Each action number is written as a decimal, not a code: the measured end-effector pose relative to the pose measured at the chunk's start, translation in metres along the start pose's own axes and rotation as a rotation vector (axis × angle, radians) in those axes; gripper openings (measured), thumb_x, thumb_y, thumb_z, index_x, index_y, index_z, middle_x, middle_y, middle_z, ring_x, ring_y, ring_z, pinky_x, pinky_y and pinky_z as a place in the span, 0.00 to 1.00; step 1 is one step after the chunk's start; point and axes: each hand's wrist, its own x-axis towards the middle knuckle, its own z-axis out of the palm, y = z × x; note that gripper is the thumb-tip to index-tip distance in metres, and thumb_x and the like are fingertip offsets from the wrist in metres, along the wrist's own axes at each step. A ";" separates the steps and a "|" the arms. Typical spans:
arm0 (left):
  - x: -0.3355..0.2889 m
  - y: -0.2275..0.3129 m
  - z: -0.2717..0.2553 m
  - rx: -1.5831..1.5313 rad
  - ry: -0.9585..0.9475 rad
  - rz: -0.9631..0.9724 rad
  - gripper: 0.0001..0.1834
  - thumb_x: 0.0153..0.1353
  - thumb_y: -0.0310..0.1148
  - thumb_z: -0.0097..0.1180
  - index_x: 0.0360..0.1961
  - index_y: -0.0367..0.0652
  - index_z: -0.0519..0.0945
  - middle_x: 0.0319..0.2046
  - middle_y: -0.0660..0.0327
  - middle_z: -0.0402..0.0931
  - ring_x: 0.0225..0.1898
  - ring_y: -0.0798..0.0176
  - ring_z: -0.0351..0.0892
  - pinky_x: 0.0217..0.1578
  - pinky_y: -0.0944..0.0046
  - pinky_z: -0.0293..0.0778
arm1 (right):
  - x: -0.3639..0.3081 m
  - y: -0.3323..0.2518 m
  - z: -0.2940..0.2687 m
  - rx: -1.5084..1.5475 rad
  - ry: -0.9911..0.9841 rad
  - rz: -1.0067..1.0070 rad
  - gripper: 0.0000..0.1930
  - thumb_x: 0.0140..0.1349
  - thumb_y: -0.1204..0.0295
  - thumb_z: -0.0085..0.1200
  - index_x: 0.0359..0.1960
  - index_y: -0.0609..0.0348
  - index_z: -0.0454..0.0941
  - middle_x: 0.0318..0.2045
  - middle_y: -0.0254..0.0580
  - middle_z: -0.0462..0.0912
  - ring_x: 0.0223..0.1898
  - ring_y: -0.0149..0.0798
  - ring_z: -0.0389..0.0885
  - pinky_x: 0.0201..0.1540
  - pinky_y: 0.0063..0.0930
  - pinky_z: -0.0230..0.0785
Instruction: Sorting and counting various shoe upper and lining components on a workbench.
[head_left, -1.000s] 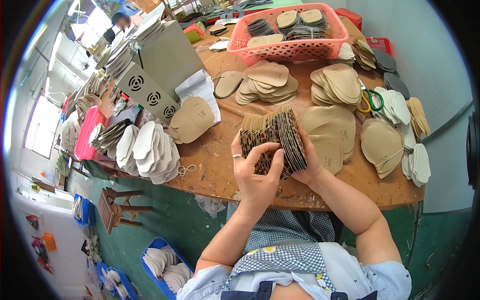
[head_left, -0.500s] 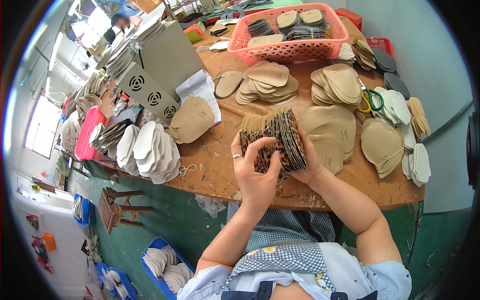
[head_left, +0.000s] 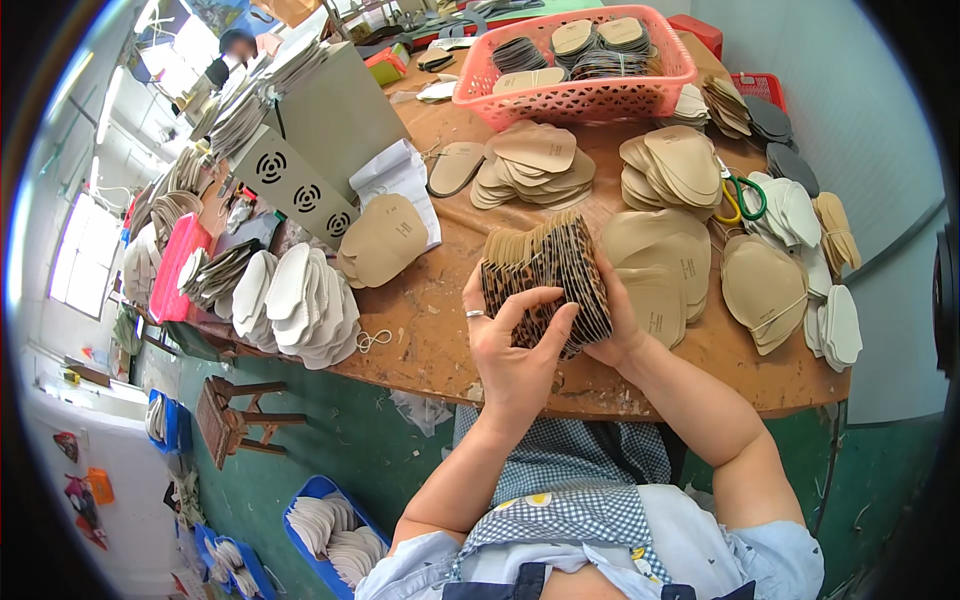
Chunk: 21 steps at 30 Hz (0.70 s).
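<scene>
A thick stack of insole pieces (head_left: 540, 265), tan on one face with leopard-print showing along the fanned edges, is held upright above the table's front edge. My left hand (head_left: 515, 350), with a ring on one finger, grips its left side. The thumb and forefinger of that hand rest on the stack's near face. Around the right side wraps my right hand (head_left: 622, 325), its fingers partly hidden behind the pieces. Just right of the stack lie loose tan insole pieces (head_left: 660, 255), and beyond it sits another tan pile (head_left: 535, 165).
A pink basket (head_left: 585, 100) holding bundled pieces stands at the back. Green-and-yellow scissors (head_left: 742, 198) lie among piles at right. At left are white insole stacks (head_left: 305, 310) and a grey metal box (head_left: 300, 190). A wooden stool (head_left: 240, 410) and a blue bin (head_left: 335, 535) are on the floor.
My left thumb and forefinger have shifted slightly to the right across the stack's near face. The stack and my right hand stay nearly in place.
</scene>
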 end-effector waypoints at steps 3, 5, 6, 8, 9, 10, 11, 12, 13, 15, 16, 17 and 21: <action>0.000 0.000 0.000 0.009 -0.008 -0.016 0.11 0.52 0.25 0.73 0.38 0.42 0.87 0.60 0.46 0.67 0.60 0.48 0.72 0.57 0.57 0.71 | 0.000 0.001 -0.006 0.015 -0.015 -0.001 0.33 0.76 0.43 0.30 0.67 0.55 0.69 0.60 0.47 0.79 0.58 0.44 0.80 0.62 0.41 0.76; 0.001 0.004 0.000 -0.017 -0.020 -0.064 0.11 0.53 0.23 0.70 0.38 0.42 0.87 0.61 0.46 0.65 0.59 0.49 0.73 0.57 0.57 0.71 | 0.001 0.000 -0.006 0.015 -0.002 0.002 0.33 0.76 0.43 0.30 0.67 0.55 0.69 0.59 0.47 0.79 0.58 0.43 0.80 0.61 0.41 0.76; 0.001 0.004 0.000 -0.018 -0.020 -0.063 0.11 0.53 0.23 0.70 0.38 0.42 0.87 0.61 0.46 0.65 0.59 0.49 0.73 0.57 0.57 0.71 | 0.001 0.000 -0.006 0.015 0.011 0.005 0.33 0.76 0.43 0.30 0.67 0.55 0.69 0.59 0.46 0.79 0.58 0.43 0.80 0.61 0.41 0.77; 0.001 0.004 0.001 -0.007 -0.003 -0.062 0.11 0.54 0.21 0.68 0.39 0.43 0.86 0.61 0.46 0.65 0.58 0.48 0.73 0.58 0.57 0.70 | 0.001 0.001 -0.005 0.017 0.012 0.004 0.33 0.76 0.43 0.30 0.67 0.55 0.69 0.59 0.46 0.79 0.58 0.43 0.81 0.61 0.41 0.77; 0.001 0.003 0.001 -0.006 -0.002 -0.062 0.11 0.54 0.21 0.68 0.39 0.43 0.86 0.61 0.46 0.65 0.58 0.48 0.73 0.58 0.57 0.70 | 0.001 0.001 -0.004 0.020 0.013 0.005 0.33 0.76 0.42 0.30 0.67 0.55 0.69 0.59 0.46 0.79 0.57 0.42 0.81 0.61 0.40 0.77; 0.001 0.001 0.001 -0.003 -0.015 -0.012 0.11 0.54 0.21 0.68 0.39 0.43 0.87 0.61 0.46 0.65 0.58 0.48 0.73 0.58 0.57 0.70 | 0.001 0.001 -0.004 0.020 0.012 0.006 0.33 0.76 0.42 0.30 0.67 0.55 0.69 0.59 0.46 0.79 0.57 0.42 0.81 0.61 0.40 0.77; 0.001 0.001 0.002 -0.002 -0.030 0.038 0.11 0.54 0.21 0.67 0.39 0.44 0.87 0.61 0.45 0.64 0.58 0.47 0.73 0.58 0.57 0.70 | 0.000 0.000 -0.002 0.019 -0.004 0.009 0.33 0.76 0.42 0.30 0.67 0.55 0.69 0.59 0.46 0.80 0.57 0.42 0.81 0.60 0.40 0.77; 0.001 0.003 0.002 0.015 -0.032 0.040 0.10 0.54 0.21 0.67 0.39 0.43 0.87 0.62 0.46 0.64 0.59 0.47 0.73 0.59 0.57 0.70 | 0.000 -0.001 -0.002 0.018 -0.020 0.013 0.34 0.76 0.42 0.30 0.67 0.55 0.69 0.59 0.46 0.80 0.57 0.42 0.81 0.60 0.40 0.77; 0.001 0.002 0.002 0.014 -0.032 0.041 0.10 0.54 0.21 0.67 0.39 0.43 0.87 0.62 0.46 0.64 0.59 0.47 0.73 0.59 0.57 0.70 | -0.001 -0.002 -0.002 0.018 -0.020 0.012 0.34 0.76 0.42 0.30 0.67 0.55 0.69 0.59 0.46 0.80 0.57 0.42 0.81 0.60 0.40 0.77; 0.000 0.001 0.002 0.076 -0.010 0.067 0.10 0.53 0.23 0.70 0.38 0.43 0.87 0.62 0.46 0.63 0.59 0.47 0.72 0.59 0.57 0.70 | -0.001 -0.002 -0.001 0.021 -0.029 0.015 0.34 0.76 0.42 0.30 0.67 0.56 0.69 0.59 0.46 0.79 0.57 0.43 0.81 0.60 0.40 0.77; 0.000 0.002 0.003 0.077 -0.010 0.068 0.10 0.53 0.23 0.70 0.38 0.43 0.87 0.62 0.46 0.63 0.59 0.47 0.72 0.59 0.57 0.70 | 0.000 -0.002 -0.001 0.021 -0.030 0.014 0.34 0.76 0.42 0.30 0.67 0.56 0.69 0.59 0.46 0.79 0.57 0.43 0.81 0.60 0.40 0.77; 0.000 0.003 0.003 0.065 -0.002 0.052 0.11 0.52 0.25 0.72 0.38 0.43 0.87 0.60 0.48 0.65 0.57 0.51 0.74 0.57 0.58 0.71 | 0.000 -0.001 0.000 -0.010 -0.013 0.009 0.35 0.75 0.41 0.30 0.67 0.56 0.68 0.59 0.47 0.79 0.57 0.42 0.81 0.61 0.40 0.77; 0.000 0.009 0.003 -0.005 -0.004 -0.042 0.12 0.51 0.29 0.76 0.37 0.43 0.87 0.57 0.51 0.68 0.54 0.57 0.75 0.54 0.60 0.73 | -0.001 -0.001 0.002 -0.041 0.002 0.007 0.35 0.75 0.41 0.31 0.68 0.56 0.67 0.58 0.47 0.79 0.58 0.41 0.81 0.62 0.39 0.76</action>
